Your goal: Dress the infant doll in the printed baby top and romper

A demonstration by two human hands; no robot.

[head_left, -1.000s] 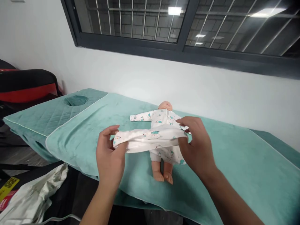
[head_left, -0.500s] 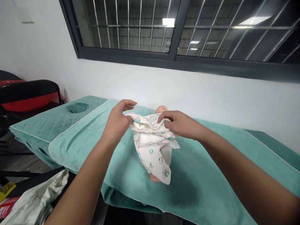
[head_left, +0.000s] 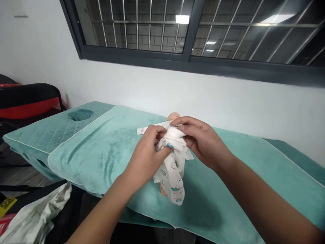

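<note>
A baby doll lies on its back on a teal towel (head_left: 101,152), its head (head_left: 173,116) toward the wall. It wears a white printed top whose sleeve (head_left: 142,130) sticks out to the left. My left hand (head_left: 147,152) and my right hand (head_left: 200,140) are close together above the doll's middle. Both pinch the bunched waistband of small white printed baby trousers (head_left: 171,173). The trouser legs hang down over the doll's legs and hide most of them. A bit of one foot (head_left: 162,191) shows below.
The towel covers a teal quilted massage table (head_left: 50,127) with a face hole (head_left: 80,115) at the left end, set against a white wall under a barred window. A black and red chair (head_left: 27,98) stands at left. A crumpled plastic bag (head_left: 33,213) lies on the floor.
The trousers were held stretched wide across the doll. My hands have since lifted them toward the doll's chest and come together, gathering the waistband into a bunch while the legs hang down.
</note>
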